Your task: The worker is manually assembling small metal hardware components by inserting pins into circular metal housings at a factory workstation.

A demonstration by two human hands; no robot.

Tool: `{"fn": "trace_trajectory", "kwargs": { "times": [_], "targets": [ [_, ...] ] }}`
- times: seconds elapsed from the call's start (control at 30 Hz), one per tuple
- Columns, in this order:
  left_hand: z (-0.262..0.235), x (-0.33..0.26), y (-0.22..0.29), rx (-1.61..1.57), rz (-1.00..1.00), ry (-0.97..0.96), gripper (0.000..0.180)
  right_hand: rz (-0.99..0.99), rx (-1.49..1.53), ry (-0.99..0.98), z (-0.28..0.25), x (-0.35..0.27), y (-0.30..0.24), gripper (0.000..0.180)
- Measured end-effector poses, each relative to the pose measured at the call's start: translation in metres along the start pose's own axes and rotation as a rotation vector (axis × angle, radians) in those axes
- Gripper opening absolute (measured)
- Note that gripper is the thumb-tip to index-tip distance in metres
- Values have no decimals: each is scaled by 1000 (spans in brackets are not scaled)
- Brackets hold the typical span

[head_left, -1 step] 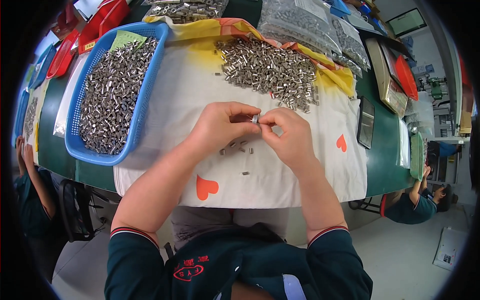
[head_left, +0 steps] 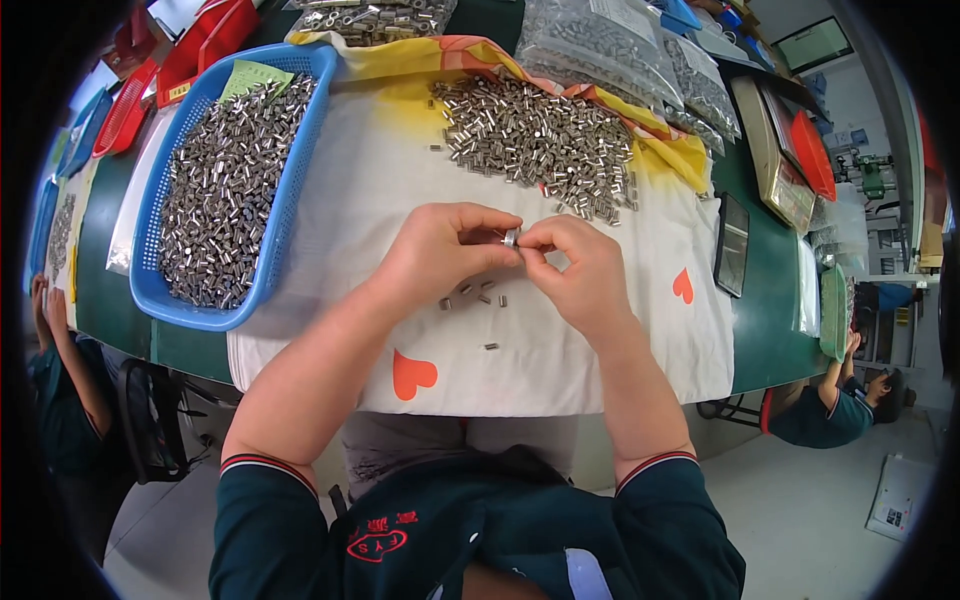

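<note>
Above the white cloth (head_left: 340, 220), my left hand (head_left: 440, 250) pinches a small shiny metal cylinder (head_left: 511, 238) between thumb and fingertips. From the other side my right hand (head_left: 580, 270) meets it, its thumb and forefinger closed at the cylinder's right end. Whether a second tiny piece sits in the right fingertips is hidden. Several loose metal cylinders (head_left: 502, 301) lie on the cloth just below my hands, and one more cylinder (head_left: 491, 346) is nearer to me. Beyond my hands spreads a large pile of metal cylinders (head_left: 540, 140).
A blue plastic basket (head_left: 318, 110) full of the same cylinders stands at left. Clear bags of metal parts (head_left: 600, 50) lie along the back. A phone (head_left: 732, 245) rests on the green tabletop (head_left: 765, 330) at right. Other people (head_left: 820, 415) sit at both sides.
</note>
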State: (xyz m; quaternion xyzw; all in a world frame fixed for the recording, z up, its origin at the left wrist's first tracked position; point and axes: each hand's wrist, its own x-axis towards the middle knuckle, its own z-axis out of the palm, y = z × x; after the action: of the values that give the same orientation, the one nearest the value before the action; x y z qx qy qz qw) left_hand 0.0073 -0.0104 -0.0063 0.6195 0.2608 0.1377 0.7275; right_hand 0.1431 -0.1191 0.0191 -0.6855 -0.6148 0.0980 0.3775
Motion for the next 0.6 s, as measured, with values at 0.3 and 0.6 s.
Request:
{"fn": "trace_trajectory", "kwargs": {
  "times": [0.3,0.6],
  "targets": [
    [4,-5,5,87,4,-157,32,514,641,-252,-15,8,31,13],
    [1,-6,9,97,17,-122,30,193,-478,-1,8,27,36,9]
  ]
}}
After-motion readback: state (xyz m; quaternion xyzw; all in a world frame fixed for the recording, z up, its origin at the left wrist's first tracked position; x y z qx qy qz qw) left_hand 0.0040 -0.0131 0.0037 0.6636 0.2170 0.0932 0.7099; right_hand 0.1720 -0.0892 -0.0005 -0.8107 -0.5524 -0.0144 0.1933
